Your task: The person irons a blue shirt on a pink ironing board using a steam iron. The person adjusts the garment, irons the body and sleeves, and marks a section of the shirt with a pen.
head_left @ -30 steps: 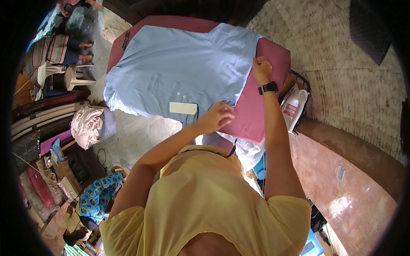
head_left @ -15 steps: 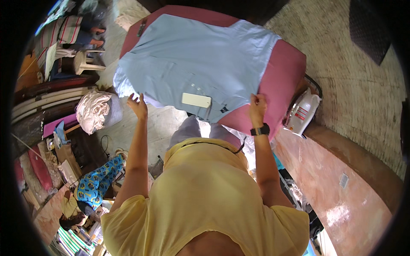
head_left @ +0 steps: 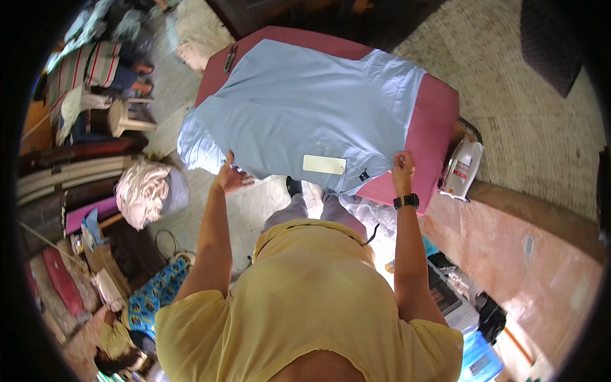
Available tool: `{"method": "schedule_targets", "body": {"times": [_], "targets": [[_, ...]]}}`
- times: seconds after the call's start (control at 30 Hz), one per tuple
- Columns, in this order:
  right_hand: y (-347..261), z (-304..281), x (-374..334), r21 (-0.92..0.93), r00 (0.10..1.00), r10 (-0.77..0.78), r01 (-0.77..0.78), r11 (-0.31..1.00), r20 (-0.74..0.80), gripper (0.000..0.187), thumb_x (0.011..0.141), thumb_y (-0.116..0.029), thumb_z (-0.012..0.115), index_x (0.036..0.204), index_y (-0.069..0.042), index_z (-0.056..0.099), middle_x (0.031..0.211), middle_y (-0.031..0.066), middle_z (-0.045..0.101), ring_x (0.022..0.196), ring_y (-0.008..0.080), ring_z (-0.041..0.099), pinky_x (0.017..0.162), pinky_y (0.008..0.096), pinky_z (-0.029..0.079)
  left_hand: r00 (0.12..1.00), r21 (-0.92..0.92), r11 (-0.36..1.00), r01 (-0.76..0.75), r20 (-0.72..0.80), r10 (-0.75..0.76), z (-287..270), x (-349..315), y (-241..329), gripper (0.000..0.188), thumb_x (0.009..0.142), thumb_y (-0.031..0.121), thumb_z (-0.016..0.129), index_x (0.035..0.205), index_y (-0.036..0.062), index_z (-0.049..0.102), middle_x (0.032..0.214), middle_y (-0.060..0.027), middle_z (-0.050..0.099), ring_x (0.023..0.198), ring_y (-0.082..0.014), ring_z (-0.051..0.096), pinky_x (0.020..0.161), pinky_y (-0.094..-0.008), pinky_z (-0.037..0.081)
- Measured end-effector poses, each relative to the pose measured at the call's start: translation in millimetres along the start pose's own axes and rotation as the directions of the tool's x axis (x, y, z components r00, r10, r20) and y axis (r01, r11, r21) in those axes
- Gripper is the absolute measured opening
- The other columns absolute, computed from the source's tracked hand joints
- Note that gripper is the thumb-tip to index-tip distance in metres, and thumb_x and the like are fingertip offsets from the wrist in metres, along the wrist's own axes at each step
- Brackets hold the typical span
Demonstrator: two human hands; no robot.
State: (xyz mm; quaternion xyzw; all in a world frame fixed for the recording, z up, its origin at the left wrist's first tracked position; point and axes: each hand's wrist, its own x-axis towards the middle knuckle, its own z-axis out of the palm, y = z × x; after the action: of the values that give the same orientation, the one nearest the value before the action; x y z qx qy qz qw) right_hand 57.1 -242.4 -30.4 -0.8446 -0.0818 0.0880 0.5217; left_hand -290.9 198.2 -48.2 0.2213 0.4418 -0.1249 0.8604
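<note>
At 12 o'clock from the view's centre, laid out across a maroon padded board [head_left: 439, 114], a light blue garment [head_left: 305, 108], nearest edge hanging just over the board's near side. At about 9:30, near that edge, the left hand [head_left: 232, 177], thumb raised against the cloth, other fingers open and spread; whether any cloth lies between them, cannot tell. Between 2 and 3 o'clock, the right hand [head_left: 403, 167], fingers curled and closed in a pinch on the garment's near right edge, a dark watch [head_left: 406, 201] on the wrist.

As for labels: at about 2:30, on the garment close to the right hand, a small black label [head_left: 364, 175] with pale marks too small to read. At 1 o'clock, flat on the cloth, a cream rectangle [head_left: 324, 164] with a dark spot near its right end and no legible lettering; just above it, small pale buttons [head_left: 326, 148]. Toward 3 o'clock, beside the board, a white iron-shaped appliance [head_left: 463, 167] bearing a red-and-white label, too small to make out. At 11 o'clock, on the board's far left edge, a slim dark object [head_left: 230, 58], kind unclear. At 9 o'clock, well apart, a cream cloth bundle [head_left: 141, 194].
</note>
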Motion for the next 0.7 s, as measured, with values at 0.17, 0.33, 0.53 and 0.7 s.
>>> {"method": "schedule_targets", "body": {"times": [0.17,0.33,0.53,0.7], "targets": [[-36.0,-4.6,-11.4,0.018,0.995,0.097,-0.096,0.995,-0.023,0.016,0.09,0.004,0.058,0.097,-0.006,0.069,0.068,-0.0024,0.053,0.058,0.0056,0.045,0.051,0.0226,0.043,0.914,-0.188,0.931,-0.312,0.208,0.348,4.9,26.0,-67.0,0.035,0.09,0.028,0.069,0.121,0.0135,0.057,0.131,-0.0054,0.053,0.126,-0.0262,0.05,0.106,-0.0455,0.04],[-20.6,-1.5,-26.2,0.024,0.991,0.13,-0.129,0.991,-0.04,0.018,0.092,0.0,0.057,0.101,-0.009,0.07,0.075,-0.0009,0.06,0.061,0.0062,0.051,0.051,0.022,0.046,0.886,0.065,0.884,-0.463,0.013,0.464,-23.7,32.0,-61.1,0.009,0.089,0.007,0.067,0.096,0.0127,0.064,0.092,0.0022,0.063,0.09,-0.016,0.061,0.095,-0.0373,0.048],[-27.5,-0.5,-55.6,0.111,0.961,0.269,-0.262,0.959,-0.057,0.019,0.094,-0.001,0.055,0.103,-0.008,0.07,0.08,0.0002,0.063,0.062,0.0065,0.054,0.051,0.0227,0.048,0.806,0.122,0.815,-0.567,-0.122,0.579,15.2,8.9,-22.5,0.033,0.086,0.0,0.066,0.113,0.0156,0.057,0.11,0.0028,0.058,0.098,-0.0144,0.059,0.092,-0.034,0.046],[-33.8,6.1,-53.0,0.075,0.968,0.243,-0.238,0.968,-0.068,0.019,0.095,-0.002,0.053,0.104,-0.007,0.069,0.078,0.0012,0.061,0.061,0.0064,0.055,0.05,0.0233,0.048,0.774,0.209,0.792,-0.574,-0.178,0.608,-47.1,31.3,-45.6,0.029,0.087,0.006,0.069,0.113,0.0074,0.056,0.108,-0.0001,0.059,0.094,-0.0142,0.058,0.087,-0.0301,0.046]]}}
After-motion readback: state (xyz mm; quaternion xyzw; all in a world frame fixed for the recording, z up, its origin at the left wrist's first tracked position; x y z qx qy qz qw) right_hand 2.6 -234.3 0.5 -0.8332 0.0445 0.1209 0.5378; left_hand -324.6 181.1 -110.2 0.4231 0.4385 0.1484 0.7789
